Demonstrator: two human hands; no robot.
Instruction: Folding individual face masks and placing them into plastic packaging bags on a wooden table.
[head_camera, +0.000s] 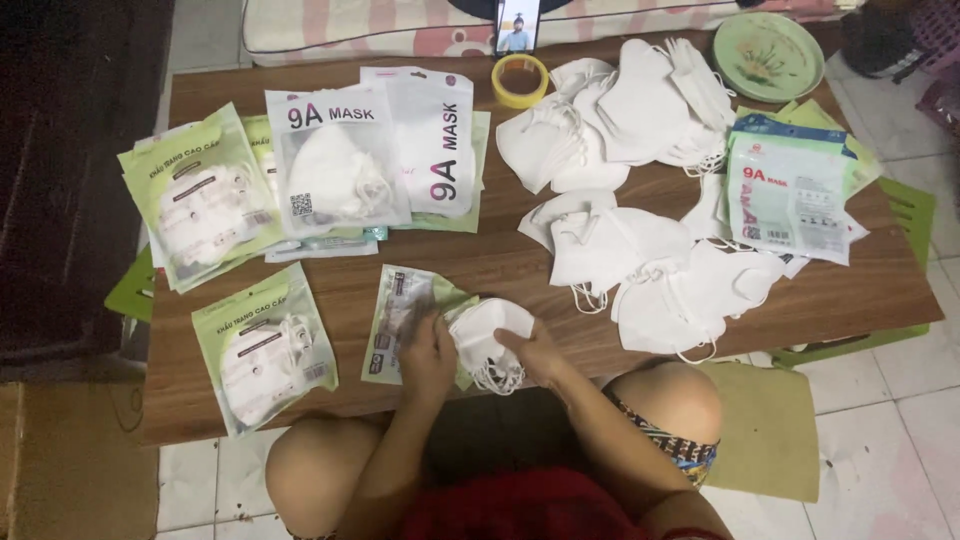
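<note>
Sliding a white mask (490, 340) with my right hand (535, 352) into the pouch (405, 315) my left hand (428, 352) grips; several packs (335, 160) filled, loose masks (620, 250) remain.

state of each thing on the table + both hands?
Left hand: on open pouch, gripping it.
Right hand: holding folded mask.
Folded mask: partly at pouch mouth.
Open pouch: flat, mostly empty.
Filled packs: each holds a mask, lying flat.
Loose masks: unpacked, piled.
Empty pouches: stacked.
Tape roll: lying flat.
Phone: upright, screen on.
Plate: empty.
</note>
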